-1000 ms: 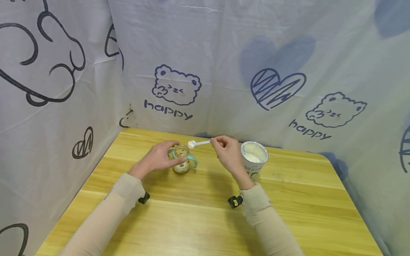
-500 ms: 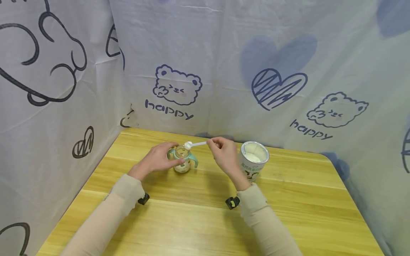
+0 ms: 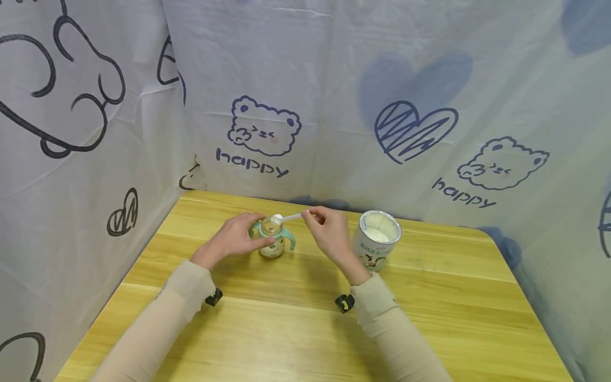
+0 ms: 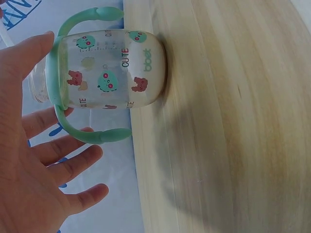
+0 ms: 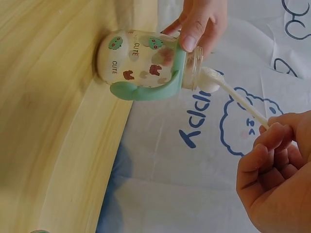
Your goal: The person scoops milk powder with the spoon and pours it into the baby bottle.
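A clear baby bottle (image 3: 272,249) with a mint-green collar and two side handles stands upright and uncapped on the table. Pale contents show in its lower part. My left hand (image 3: 232,236) holds it at the collar between thumb and index finger; in the left wrist view the other fingers spread loosely beside a handle. Between thumb and fingertips, my right hand (image 3: 329,233) pinches the handle of a white measuring scoop (image 5: 244,104). The scoop's bowl, heaped with white powder (image 5: 213,75), is at the bottle's open mouth.
An open white can (image 3: 366,253) of milk powder stands right of the right hand, powder visible inside. The wooden table (image 3: 277,329) meets a printed cloth backdrop (image 3: 329,106) behind and at the sides. Each wrist carries a small black device (image 3: 345,303).
My right hand has moved left, bringing the scoop from beside the bottle to over its mouth. The left hand and bottle stay nearly still.
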A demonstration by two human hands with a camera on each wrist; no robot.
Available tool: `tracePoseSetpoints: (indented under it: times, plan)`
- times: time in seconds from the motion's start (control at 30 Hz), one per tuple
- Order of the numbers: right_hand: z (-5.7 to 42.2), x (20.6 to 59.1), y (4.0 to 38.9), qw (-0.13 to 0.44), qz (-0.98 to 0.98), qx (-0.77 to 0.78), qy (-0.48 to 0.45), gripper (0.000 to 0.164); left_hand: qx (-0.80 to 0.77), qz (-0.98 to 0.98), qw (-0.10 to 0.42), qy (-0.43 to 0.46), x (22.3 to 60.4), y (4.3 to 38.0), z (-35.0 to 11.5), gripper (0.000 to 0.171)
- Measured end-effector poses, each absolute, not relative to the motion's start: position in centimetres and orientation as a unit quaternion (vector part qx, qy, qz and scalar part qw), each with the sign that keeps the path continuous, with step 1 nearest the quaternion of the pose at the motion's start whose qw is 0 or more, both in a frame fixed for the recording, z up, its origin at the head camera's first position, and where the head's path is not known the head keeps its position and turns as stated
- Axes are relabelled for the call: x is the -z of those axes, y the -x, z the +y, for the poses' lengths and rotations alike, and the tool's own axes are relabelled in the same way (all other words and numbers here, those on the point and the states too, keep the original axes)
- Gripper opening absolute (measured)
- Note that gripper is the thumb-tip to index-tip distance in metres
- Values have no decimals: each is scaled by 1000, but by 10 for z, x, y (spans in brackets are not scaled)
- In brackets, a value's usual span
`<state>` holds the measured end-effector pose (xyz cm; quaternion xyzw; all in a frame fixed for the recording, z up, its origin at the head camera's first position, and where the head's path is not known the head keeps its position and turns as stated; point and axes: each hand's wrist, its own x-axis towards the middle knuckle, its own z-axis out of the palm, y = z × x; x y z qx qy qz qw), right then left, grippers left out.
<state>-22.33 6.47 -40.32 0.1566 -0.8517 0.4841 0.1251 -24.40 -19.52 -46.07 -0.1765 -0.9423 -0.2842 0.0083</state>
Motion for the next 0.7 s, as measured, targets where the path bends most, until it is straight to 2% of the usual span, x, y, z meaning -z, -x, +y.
tracePoseSetpoints:
  times: [0.17, 0.47, 0.7]
  plan:
    - [63, 405, 223, 153, -848, -468, -193, 20, 280, -944, 9, 176, 461, 244, -195, 82]
    - [61, 410, 225, 243, -845, -378, -289, 16, 279, -944, 7, 175, 461, 245, -195, 84]
    - [62, 413, 226, 263, -843, -359, -304, 15, 282, -944, 9, 173, 462, 244, -195, 83]
